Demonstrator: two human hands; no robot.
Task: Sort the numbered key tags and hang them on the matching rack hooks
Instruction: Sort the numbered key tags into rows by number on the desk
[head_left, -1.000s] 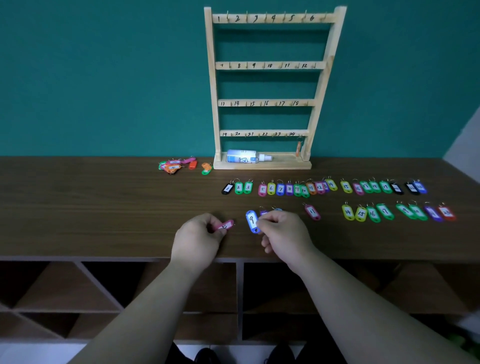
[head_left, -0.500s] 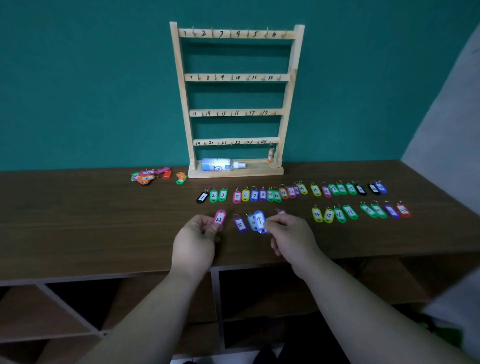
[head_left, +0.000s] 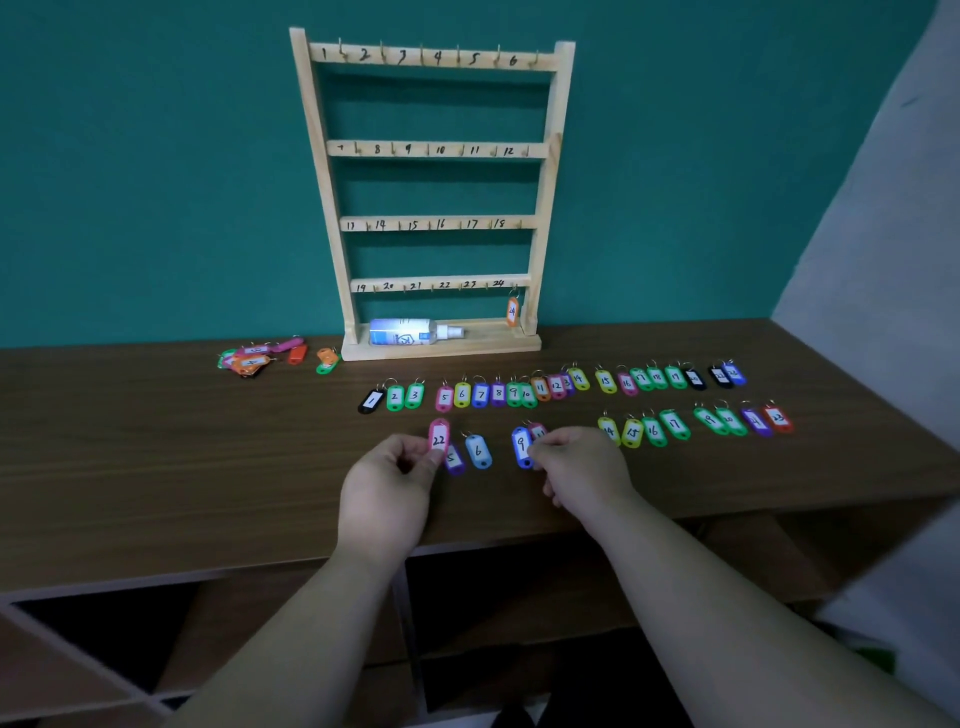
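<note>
My left hand (head_left: 387, 486) pinches a pink tag marked 22 (head_left: 439, 436), held upright above the table. My right hand (head_left: 582, 467) holds a blue tag marked 9 (head_left: 521, 446) by its lower end. A purple tag marked 5 (head_left: 454, 459) and a light blue tag marked 6 (head_left: 478, 451) lie between the hands. A wooden rack (head_left: 434, 150) with four numbered rows of hooks stands against the wall; an orange tag marked 24 (head_left: 512, 310) hangs on its bottom right hook. Two rows of numbered tags (head_left: 540, 388) lie in front of the rack.
A small pile of loose tags (head_left: 260, 356) lies left of the rack. A white spray bottle (head_left: 410, 332) rests on the rack's base. The brown table (head_left: 156, 457) has open cubbies beneath its front edge. A grey wall rises at the right.
My left hand has turned the pink tag upright so its number 22 shows. My right hand has lifted the blue 9 tag slightly; the purple 5 and light blue 6 tags now lie exposed between the hands.
</note>
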